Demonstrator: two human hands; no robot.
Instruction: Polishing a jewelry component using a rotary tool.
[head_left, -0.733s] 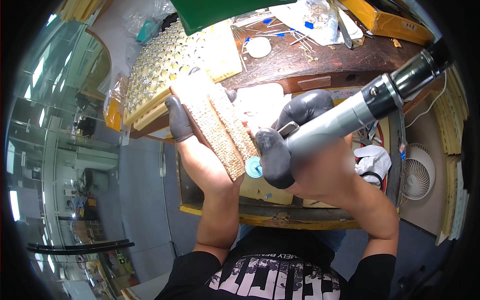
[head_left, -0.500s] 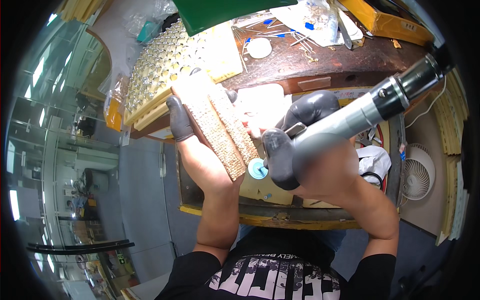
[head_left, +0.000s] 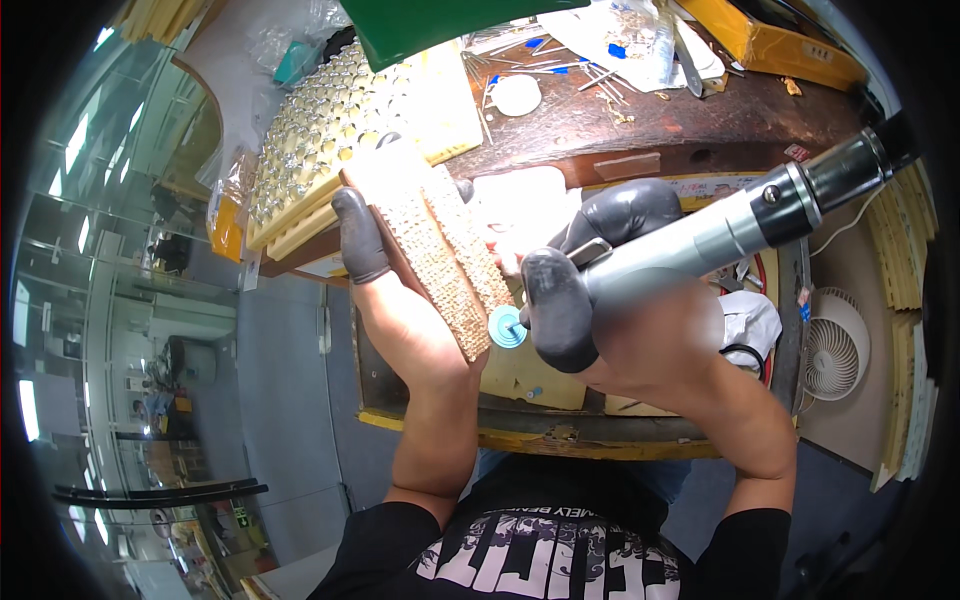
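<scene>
My left hand [head_left: 385, 300], with black finger cots on thumb and fingertips, grips a long wooden block [head_left: 440, 270]. Rows of small gold-coloured textured pieces cover its top; the far end is washed out by glare. In my right hand [head_left: 648, 335], also with black finger cots, is a silver and black rotary handpiece [head_left: 690, 250]. A light-blue round disc [head_left: 507, 327] is mounted on its tip. The disc sits at the block's near right edge; whether it touches the pieces I cannot tell.
A yellow tray of shiny round pieces [head_left: 320, 130] stands at far left. Thin metal rods [head_left: 600, 85] and a white round lid [head_left: 516, 96] lie on the dark bench [head_left: 690, 120]. Below my hands is an open drawer [head_left: 560, 435]. A white fan [head_left: 835, 345] stands right.
My right hand has shifted slightly up and left, bringing the blue disc closer to the block's edge. My left hand and the block have barely moved.
</scene>
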